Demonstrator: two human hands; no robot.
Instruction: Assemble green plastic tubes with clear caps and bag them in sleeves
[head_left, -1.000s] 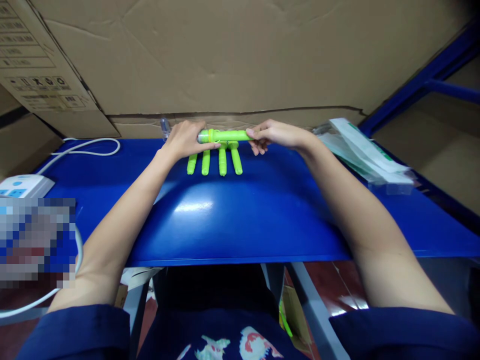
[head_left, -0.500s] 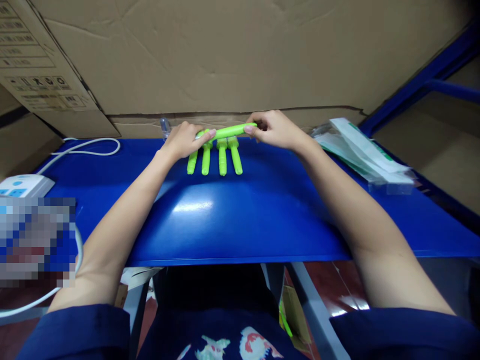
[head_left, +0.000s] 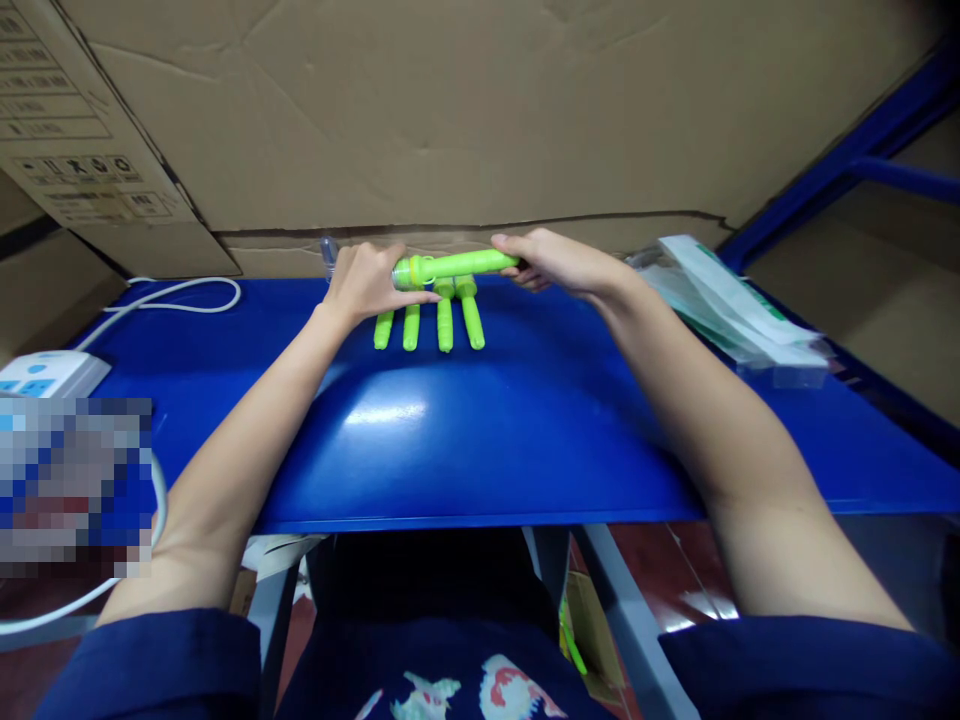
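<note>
A bright green stick (head_left: 469, 263) with a ringed collar and a clear end is held level above the back of the blue table (head_left: 480, 430). My left hand (head_left: 364, 280) is closed around its clear left end, the thumb stretched out below the collar. At the other end, the fingers of my right hand (head_left: 551, 262) grip the plain green handle. Several similar green sticks (head_left: 446, 325) lie side by side just beneath, their handles toward me. The raised stick and my left hand partly cover their far ends.
A clear tube-like piece (head_left: 328, 252) stands behind my left hand. To the right lie plastic bags and white-green packaging (head_left: 742, 300). A power strip (head_left: 56, 372) and white cable (head_left: 187, 292) occupy the left. A cardboard wall (head_left: 450, 120) rises behind the table.
My left thumb has come off the stick and dropped below it, uncovering the collar. My right hand has shifted its grip, with its thumb now on top of the handle end.
</note>
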